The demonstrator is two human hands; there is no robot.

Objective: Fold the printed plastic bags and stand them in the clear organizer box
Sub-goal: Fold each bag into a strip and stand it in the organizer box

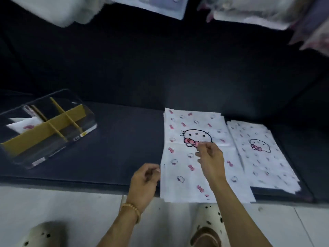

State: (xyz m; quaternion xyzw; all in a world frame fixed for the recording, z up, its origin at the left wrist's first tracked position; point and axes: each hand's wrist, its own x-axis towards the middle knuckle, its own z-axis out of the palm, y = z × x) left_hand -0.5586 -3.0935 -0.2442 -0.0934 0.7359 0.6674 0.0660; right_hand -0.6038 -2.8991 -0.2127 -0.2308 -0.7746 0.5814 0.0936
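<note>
A white plastic bag printed with a cat face and pink bows (179,157) lies flat on the dark cushion, its near end hanging over the front edge. My right hand (211,158) hovers over the bag's middle, fingers loosely bent and apart, holding nothing. My left hand (145,179) is beside the bag's left edge with its fingers curled loosely; its fingertips are close to the edge without gripping it. The clear organizer box (87,130) stands at the left with brown cardboard dividers. One folded printed bag (26,125) stands in its left compartment.
A second stack of the same printed bags (263,157) lies to the right, partly under the first. The dark sofa back (160,68) rises behind the seat. Pale bedding and bags lie along the top. Pale floor and my two spotted slippers (208,227) are below.
</note>
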